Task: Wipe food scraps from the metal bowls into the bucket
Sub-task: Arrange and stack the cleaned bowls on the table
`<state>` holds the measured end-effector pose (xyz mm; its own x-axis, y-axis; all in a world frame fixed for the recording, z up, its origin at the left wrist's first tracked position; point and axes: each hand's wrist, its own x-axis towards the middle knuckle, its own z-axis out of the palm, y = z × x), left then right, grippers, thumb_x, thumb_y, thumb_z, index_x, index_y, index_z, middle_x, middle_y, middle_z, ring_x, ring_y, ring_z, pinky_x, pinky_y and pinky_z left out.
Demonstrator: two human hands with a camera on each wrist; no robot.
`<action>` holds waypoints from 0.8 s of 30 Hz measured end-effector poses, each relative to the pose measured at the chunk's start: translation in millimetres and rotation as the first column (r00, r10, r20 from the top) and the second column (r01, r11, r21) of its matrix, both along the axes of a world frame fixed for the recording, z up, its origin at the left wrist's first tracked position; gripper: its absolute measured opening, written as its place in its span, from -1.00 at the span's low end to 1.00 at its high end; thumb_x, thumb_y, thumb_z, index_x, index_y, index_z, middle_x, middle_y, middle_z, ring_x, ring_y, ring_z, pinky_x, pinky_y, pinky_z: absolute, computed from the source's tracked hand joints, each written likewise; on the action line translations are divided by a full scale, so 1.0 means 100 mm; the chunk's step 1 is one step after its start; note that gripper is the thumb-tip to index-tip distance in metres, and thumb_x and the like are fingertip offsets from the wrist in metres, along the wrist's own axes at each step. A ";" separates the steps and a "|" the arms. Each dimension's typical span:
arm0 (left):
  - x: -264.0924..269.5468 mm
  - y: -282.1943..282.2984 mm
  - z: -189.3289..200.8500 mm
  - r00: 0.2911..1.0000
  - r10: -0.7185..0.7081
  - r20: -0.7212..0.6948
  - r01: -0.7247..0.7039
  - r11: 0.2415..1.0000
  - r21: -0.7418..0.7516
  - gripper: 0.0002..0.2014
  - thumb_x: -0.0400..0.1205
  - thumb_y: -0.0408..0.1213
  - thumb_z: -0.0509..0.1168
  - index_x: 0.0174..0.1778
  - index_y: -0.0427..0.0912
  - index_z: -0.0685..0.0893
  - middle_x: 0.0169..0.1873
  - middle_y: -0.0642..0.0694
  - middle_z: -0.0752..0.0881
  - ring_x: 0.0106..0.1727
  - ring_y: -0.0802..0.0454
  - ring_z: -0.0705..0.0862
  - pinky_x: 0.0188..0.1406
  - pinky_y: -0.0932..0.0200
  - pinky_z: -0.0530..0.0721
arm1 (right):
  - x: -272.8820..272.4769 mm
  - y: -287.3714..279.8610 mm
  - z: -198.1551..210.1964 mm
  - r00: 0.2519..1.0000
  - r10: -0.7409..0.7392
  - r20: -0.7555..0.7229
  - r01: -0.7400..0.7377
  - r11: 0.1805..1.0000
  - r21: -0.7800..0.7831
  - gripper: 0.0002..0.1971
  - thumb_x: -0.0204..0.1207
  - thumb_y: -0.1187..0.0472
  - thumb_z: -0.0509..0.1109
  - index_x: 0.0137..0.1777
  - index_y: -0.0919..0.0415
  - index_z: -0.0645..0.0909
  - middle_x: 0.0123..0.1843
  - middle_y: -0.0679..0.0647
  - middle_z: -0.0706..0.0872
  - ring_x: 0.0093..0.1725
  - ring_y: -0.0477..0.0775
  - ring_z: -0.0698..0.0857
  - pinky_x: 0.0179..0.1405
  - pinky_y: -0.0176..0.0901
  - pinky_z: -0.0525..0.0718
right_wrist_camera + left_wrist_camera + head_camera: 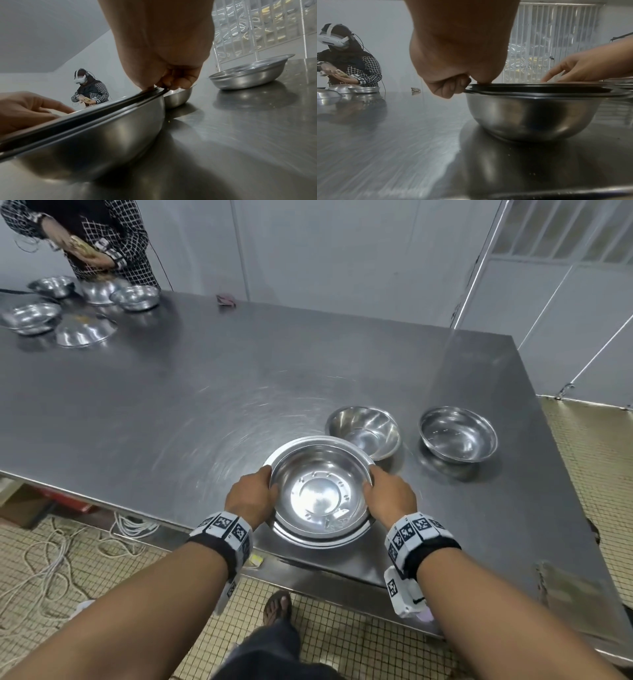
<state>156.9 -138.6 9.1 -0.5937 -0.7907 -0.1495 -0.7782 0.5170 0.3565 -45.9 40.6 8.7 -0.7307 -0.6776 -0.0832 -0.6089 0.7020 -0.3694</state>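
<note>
Both forearms extended, left hand and right hand pinching opposite rims of stacked metal bowls on table

No readable text (markers only).

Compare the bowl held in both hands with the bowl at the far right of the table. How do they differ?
The held bowl is wider than the far-right bowl. The held bowl sits nested in another bowl, gripped by the left hand and right hand; the far-right bowl stands alone, untouched. Both are shiny metal, upright.
</note>
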 end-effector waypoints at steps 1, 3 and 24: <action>0.00 -0.01 0.01 1.000 -0.001 0.006 0.001 1.000 -0.001 -0.85 0.69 -0.11 0.23 0.11 -0.06 0.56 -0.25 -0.07 0.74 -0.25 -0.11 0.73 -0.11 -0.09 0.81 | 0.00 0.00 0.00 1.000 0.004 0.000 -0.004 1.000 0.000 -0.76 0.73 0.08 0.18 0.33 -0.04 0.55 -0.06 0.11 0.77 -0.19 0.21 0.65 -0.20 -0.03 0.60; -0.02 -0.04 0.05 1.000 -0.001 0.011 0.001 1.000 0.005 -0.80 0.73 -0.08 0.23 0.19 -0.06 0.58 -0.21 -0.05 0.74 -0.21 -0.10 0.74 -0.13 -0.04 0.78 | -0.01 0.01 0.01 1.000 0.010 0.010 -0.010 1.000 0.003 -0.76 0.72 0.06 0.19 0.34 -0.05 0.53 -0.06 0.12 0.77 -0.19 0.22 0.63 -0.19 -0.04 0.58; -2.14 -0.74 0.50 0.851 -0.496 -0.174 0.502 0.865 -0.007 -0.81 0.69 -0.05 0.37 0.00 -0.06 0.81 -0.17 -0.04 0.83 -0.14 -0.07 0.75 -0.19 0.09 0.63 | -1.28 -0.11 0.30 0.859 -0.488 0.158 0.500 0.865 -0.047 -0.69 0.71 -0.08 0.24 -0.13 0.09 0.65 -0.16 0.07 0.75 -0.13 0.18 0.72 -0.06 0.02 0.72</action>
